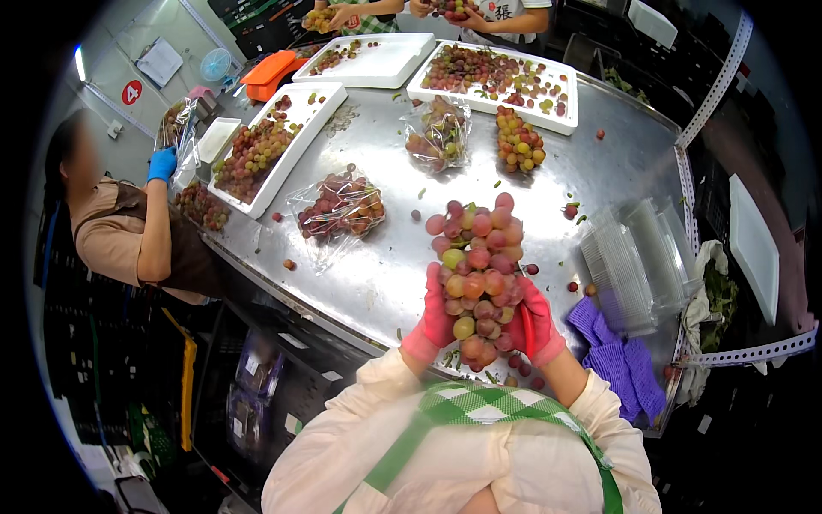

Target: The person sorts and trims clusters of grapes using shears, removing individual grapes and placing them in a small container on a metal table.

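A large bunch of red and green grapes [478, 283] is held up between my two pink-gloved hands, close to my chest. My left hand [434, 316] supports it along its left side. At its right side is my right hand [536, 318], which also has a red-handled tool [528, 331], probably snips, against the palm; its blades are mostly hidden. The fingers behind the bunch cannot be seen. Loose grapes and stem bits lie on the metal table below. Farther off are a bagged bunch [343, 205], another bagged bunch [440, 135] and an unwrapped bunch [520, 140].
White foam trays of grapes stand left [327, 106], at the back [420, 45] and back right [568, 122]. Stacked clear plastic containers [632, 263] and purple foam netting [610, 360] lie right. A co-worker [122, 225] stands left; two more people handle grapes across the metal table [385, 295].
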A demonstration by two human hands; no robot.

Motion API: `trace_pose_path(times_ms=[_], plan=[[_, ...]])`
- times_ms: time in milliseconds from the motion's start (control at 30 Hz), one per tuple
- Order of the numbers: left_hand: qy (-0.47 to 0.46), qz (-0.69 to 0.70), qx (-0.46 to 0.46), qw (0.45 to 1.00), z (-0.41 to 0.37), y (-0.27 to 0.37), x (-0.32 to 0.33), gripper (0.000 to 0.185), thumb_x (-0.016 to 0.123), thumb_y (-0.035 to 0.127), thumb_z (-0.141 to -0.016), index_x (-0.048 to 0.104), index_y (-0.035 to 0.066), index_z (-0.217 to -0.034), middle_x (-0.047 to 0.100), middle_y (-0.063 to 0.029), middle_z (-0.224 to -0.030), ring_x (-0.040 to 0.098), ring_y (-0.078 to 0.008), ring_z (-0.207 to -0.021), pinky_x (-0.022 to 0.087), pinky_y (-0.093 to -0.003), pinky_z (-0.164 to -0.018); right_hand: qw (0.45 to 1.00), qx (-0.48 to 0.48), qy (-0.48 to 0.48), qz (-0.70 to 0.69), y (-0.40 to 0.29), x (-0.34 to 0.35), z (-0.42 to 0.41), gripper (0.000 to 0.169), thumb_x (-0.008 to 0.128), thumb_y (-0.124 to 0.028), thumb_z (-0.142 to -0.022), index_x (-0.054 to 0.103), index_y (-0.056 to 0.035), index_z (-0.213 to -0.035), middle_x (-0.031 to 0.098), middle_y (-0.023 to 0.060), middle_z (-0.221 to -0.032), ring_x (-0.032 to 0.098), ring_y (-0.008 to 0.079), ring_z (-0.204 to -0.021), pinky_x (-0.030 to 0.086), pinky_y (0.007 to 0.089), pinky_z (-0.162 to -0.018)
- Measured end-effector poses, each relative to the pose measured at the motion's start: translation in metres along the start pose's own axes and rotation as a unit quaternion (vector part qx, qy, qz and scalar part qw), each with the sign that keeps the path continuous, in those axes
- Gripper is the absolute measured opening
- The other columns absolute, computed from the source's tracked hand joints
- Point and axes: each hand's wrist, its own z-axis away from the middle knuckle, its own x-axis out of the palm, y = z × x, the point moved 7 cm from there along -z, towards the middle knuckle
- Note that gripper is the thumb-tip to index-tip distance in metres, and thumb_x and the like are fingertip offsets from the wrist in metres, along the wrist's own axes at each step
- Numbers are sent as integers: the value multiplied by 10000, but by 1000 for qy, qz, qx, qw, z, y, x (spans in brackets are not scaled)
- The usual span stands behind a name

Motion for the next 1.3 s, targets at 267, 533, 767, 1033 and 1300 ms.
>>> trace_pose_path(times_ms=[267,533,767,1033,1300], plan=[[-51,110,38,992,5,-11,-14,840,246,727,-860,283,120,-1440,365,-128,-1433,395,-304,-1289,310,-443,-1086,937,26,107,330,-24,44,24,484,572,-228,-924,426,-66,-1356,555,62,-1153,549,134,-1008,471,241,-784],[-35,119,-55,991,18,9,47,726,334,615,-880,268,180,-1456,368,-52,-1440,430,-241,-1252,410,-477,-972,533,-241,67,809,-92,111,62,626,758,-178,-714,511,-64,-1278,607,139,-1018,601,289,-902,473,350,-776],[-51,280,-240,928,18,2,54,636,476,590,-829,444,98,-1231,559,-165,-1181,573,-191,-818,509,-338,-656,229,-289,43,929,-119,139,49,507,760,-249,-671,596,-187,-1147,589,-11,-845,590,189,-754,413,353,-716],[48,73,-345,934,25,14,73,782,456,656,-754,530,-21,-1139,582,-148,-948,540,-170,-677,430,-217,-490,179,-269,-34,946,-107,133,44,626,768,-254,-626,560,-228,-1215,556,-19,-842,580,173,-760,410,363,-735],[43,217,-422,879,27,0,82,753,549,606,-697,556,-58,-1051,514,-46,-774,482,-102,-551,377,-180,-373,213,-271,-17,939,-106,122,46,493,767,-211,-635,616,-190,-1104,565,-6,-773,574,188,-701,411,345,-692]])
